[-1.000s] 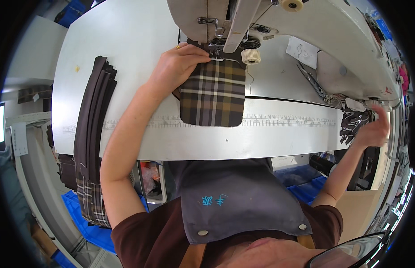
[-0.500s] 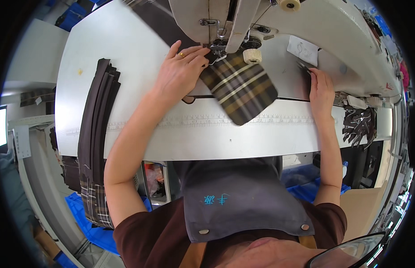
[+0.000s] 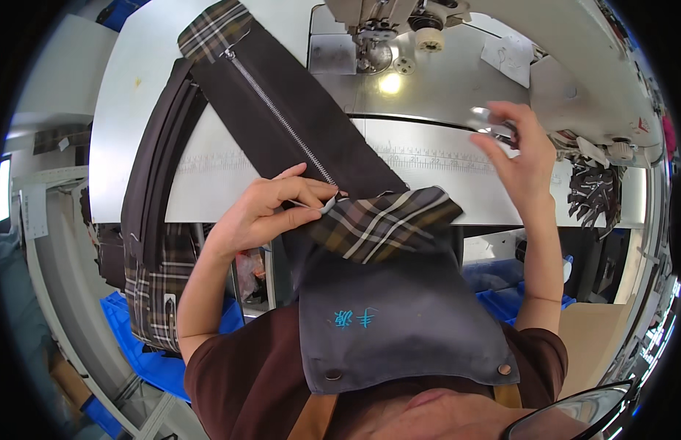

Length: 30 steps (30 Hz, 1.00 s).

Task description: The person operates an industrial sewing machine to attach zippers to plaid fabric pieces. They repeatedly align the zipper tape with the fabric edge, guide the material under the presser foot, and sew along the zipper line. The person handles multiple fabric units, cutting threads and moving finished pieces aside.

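My left hand (image 3: 278, 209) pinches the near end of a long dark fabric panel (image 3: 318, 117), where the silver zipper (image 3: 282, 110) meets a plaid end piece (image 3: 384, 224). That plaid piece droops over the table's front edge against my apron. Toward the upper left the panel runs flat across the table, ending in another plaid piece (image 3: 219, 29) near the zipper pull. Raised to the right, apart from the panel, my right hand (image 3: 529, 154) has curled fingers around small metal thread snips (image 3: 505, 132). Motion and the fingers partly blur and hide the snips.
A sewing machine (image 3: 575, 44) stands at the back right, its needle area (image 3: 373, 51) beyond the panel. Dark strips with plaid ends (image 3: 153, 169) hang over the table's left side. A paper pattern (image 3: 508, 57) lies by the machine; dark scraps (image 3: 595, 192) hang at right.
The fabric panel has come out from under the machine toward me, its near end now at the table's front edge. My left hand moved nearer with it; my right hand lifted with the snips.
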### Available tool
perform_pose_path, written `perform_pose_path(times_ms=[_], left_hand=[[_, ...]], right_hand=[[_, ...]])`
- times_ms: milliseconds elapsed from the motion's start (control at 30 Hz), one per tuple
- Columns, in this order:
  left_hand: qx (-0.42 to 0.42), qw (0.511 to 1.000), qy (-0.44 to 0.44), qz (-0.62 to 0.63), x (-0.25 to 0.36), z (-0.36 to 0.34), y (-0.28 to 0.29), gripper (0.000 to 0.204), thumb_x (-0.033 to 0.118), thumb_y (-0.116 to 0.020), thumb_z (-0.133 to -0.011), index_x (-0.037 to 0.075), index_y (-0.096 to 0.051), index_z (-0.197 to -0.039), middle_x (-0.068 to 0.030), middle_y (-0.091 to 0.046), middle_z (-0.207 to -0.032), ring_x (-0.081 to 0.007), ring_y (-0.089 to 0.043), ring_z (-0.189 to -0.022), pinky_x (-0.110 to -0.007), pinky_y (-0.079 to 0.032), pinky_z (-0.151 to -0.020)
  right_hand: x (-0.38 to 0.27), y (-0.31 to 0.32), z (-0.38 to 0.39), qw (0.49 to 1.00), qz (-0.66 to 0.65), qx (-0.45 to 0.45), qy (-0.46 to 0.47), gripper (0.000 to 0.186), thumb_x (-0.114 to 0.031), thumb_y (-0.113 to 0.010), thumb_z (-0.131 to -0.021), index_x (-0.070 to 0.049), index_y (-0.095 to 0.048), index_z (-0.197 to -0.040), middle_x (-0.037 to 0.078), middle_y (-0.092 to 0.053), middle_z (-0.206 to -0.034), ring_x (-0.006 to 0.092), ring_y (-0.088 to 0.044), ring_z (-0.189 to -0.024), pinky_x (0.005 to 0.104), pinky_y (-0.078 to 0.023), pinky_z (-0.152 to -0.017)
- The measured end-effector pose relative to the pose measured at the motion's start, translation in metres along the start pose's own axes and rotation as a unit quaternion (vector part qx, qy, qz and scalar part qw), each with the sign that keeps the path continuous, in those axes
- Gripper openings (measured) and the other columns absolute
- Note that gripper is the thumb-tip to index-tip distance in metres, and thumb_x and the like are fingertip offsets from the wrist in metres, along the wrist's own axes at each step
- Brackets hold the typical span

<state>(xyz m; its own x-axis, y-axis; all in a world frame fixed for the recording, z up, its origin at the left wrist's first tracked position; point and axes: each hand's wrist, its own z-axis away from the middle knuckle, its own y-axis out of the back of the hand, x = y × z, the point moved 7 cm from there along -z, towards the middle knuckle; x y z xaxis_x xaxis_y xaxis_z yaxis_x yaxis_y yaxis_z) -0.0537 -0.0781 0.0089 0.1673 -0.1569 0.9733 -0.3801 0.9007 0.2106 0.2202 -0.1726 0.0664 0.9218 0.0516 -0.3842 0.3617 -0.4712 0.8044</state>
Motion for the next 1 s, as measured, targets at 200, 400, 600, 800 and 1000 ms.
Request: perform_pose_path(times_ms=[200,400,600,800,1000], left_hand=[[0.040,0.999,-0.033,0.012,-0.002,0.004,0.000,0.005,0.006,-0.063,-0.086,0.002,-0.063,-0.089,-0.0184,-0.068,-0.112,-0.0270,-0.065,-0.106,-0.051,-0.018,-0.115],[0.044,0.999,-0.027,0.013,-0.002,0.003,-0.001,0.005,0.007,-0.062,-0.087,0.003,-0.063,-0.089,-0.0182,-0.068,-0.111,-0.0260,-0.065,-0.106,-0.049,-0.020,-0.115],[0.029,0.999,-0.038,0.002,0.000,0.002,-0.004,0.003,0.008,-0.062,-0.087,0.005,-0.063,-0.088,-0.0134,-0.069,-0.111,-0.0265,-0.063,-0.111,-0.053,-0.018,-0.114],[0.019,0.999,-0.025,0.012,-0.001,0.002,-0.001,0.004,0.009,-0.061,-0.087,0.006,-0.063,-0.085,-0.0114,-0.070,-0.110,-0.0282,-0.061,-0.114,-0.054,-0.018,-0.113],[0.268,0.948,-0.164,0.056,0.017,0.023,0.019,0.021,0.015,-0.059,-0.089,0.001,-0.067,-0.103,-0.0177,-0.060,-0.127,-0.0296,-0.047,-0.130,-0.048,-0.020,-0.114]], right_hand=[[-0.085,-0.045,-0.022,0.966,0.043,-0.093,0.236,0.035,-0.024,-0.077,-0.075,-0.008,-0.059,-0.100,0.004,-0.062,-0.077,0.0222,-0.060,-0.069,0.0324,-0.047,-0.061],[-0.097,-0.071,-0.018,0.948,0.042,-0.109,0.297,0.025,-0.021,-0.073,-0.077,-0.010,-0.059,-0.094,0.003,-0.060,-0.074,0.0215,-0.059,-0.066,0.0345,-0.045,-0.058],[-0.081,-0.073,-0.026,0.958,0.068,-0.088,0.263,0.025,-0.017,-0.074,-0.075,-0.009,-0.060,-0.094,0.003,-0.061,-0.082,0.0210,-0.061,-0.071,0.0348,-0.047,-0.058],[-0.059,-0.084,-0.027,0.962,0.062,-0.048,0.263,0.019,-0.018,-0.070,-0.077,-0.009,-0.057,-0.089,0.004,-0.058,-0.079,0.0225,-0.060,-0.066,0.0360,-0.047,-0.057],[-0.034,-0.077,-0.039,0.976,0.133,-0.048,0.164,0.031,-0.020,-0.072,-0.077,-0.009,-0.061,-0.103,0.004,-0.061,-0.096,0.0244,-0.060,-0.084,0.0404,-0.046,-0.073]])
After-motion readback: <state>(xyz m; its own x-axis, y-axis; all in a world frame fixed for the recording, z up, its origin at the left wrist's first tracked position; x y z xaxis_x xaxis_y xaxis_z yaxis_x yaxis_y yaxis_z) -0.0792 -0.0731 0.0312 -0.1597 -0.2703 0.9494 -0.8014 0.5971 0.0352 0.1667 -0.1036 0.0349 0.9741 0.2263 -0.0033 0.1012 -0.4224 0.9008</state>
